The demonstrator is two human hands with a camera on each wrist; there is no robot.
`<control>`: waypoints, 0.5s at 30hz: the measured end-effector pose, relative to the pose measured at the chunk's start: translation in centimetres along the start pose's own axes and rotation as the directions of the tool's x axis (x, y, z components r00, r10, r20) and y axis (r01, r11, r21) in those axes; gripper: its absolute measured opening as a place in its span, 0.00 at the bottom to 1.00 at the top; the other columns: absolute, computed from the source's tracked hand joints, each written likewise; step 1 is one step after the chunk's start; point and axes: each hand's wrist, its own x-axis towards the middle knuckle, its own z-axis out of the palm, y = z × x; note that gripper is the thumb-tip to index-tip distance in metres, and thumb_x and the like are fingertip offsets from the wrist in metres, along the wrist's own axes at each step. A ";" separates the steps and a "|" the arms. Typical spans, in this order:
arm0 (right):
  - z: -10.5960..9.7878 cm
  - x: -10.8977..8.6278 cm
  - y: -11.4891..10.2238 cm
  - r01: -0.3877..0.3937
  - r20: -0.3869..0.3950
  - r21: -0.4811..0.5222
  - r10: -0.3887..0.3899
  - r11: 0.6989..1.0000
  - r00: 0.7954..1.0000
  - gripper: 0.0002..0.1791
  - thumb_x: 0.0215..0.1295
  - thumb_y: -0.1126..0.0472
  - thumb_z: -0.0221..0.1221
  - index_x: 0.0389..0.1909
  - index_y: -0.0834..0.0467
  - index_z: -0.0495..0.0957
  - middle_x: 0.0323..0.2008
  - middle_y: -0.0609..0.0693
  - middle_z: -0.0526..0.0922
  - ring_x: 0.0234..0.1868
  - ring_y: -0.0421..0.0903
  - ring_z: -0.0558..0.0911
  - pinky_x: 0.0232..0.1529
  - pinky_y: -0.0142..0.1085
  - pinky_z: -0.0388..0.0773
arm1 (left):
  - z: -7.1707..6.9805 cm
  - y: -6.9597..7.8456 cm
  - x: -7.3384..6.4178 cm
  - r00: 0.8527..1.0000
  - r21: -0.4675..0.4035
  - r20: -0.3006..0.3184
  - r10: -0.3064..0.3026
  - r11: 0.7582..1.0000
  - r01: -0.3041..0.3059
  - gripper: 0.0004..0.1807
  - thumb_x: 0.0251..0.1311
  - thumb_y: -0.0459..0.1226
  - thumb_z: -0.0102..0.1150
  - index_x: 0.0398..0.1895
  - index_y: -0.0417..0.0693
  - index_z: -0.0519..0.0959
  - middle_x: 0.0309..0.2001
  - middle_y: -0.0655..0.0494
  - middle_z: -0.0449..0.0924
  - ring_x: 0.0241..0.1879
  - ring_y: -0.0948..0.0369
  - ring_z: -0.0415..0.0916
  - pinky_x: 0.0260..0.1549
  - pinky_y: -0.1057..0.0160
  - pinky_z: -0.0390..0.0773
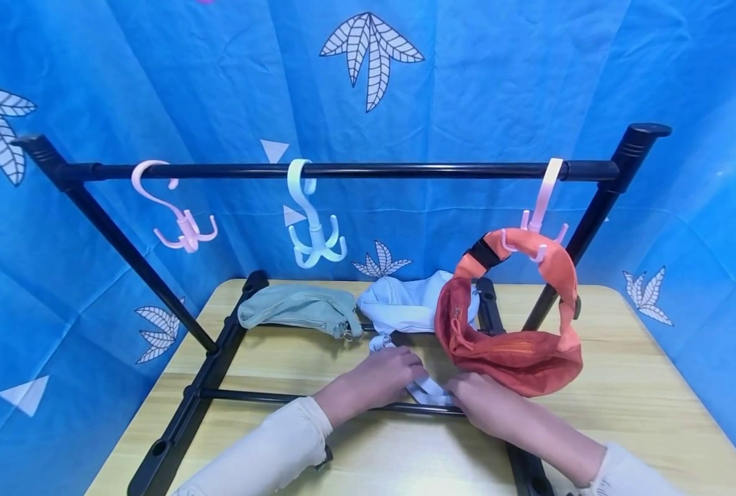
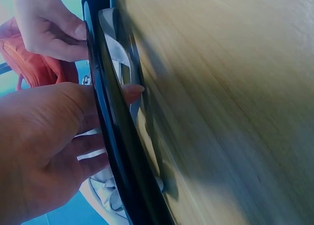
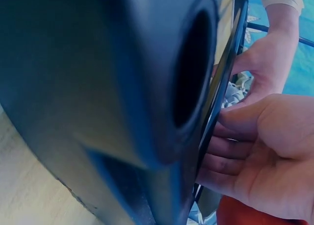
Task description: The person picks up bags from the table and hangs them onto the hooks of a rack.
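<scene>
A pale blue waist bag [image 1: 399, 303] lies on the table behind the lower bar of a black rack. Its pale strap [image 1: 426, 391] stretches forward between my two hands. My left hand [image 1: 383, 379] holds the strap near its left part, fingers curled; in the left wrist view its thumb tip shows past the bar against the strap [image 2: 117, 51]. My right hand [image 1: 482, 403] pinches the strap's right end close to the front bar [image 1: 253, 396]; the bar hides part of its fingertips in the right wrist view.
A green bag [image 1: 300, 306] lies at the back left. A red bag [image 1: 523, 358] hangs by its orange strap from a pink hook [image 1: 544, 200], just above my right hand. A pink hook [image 1: 188, 231] and a light blue hook [image 1: 315, 234] hang from the top rail [image 1: 417, 170].
</scene>
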 end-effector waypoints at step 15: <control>0.6 -0.1 0.1 -0.051 0.029 0.028 0.050 0.998 0.998 0.07 0.66 0.70 0.64 0.32 0.55 0.79 0.23 0.40 0.71 0.23 0.36 0.67 0.23 0.29 0.66 | -0.1 0.1 -0.1 0.999 0.020 -0.021 0.030 0.999 -0.030 0.15 0.59 0.44 0.74 0.49 0.60 0.86 0.48 0.64 0.89 0.50 0.65 0.84 0.52 0.68 0.83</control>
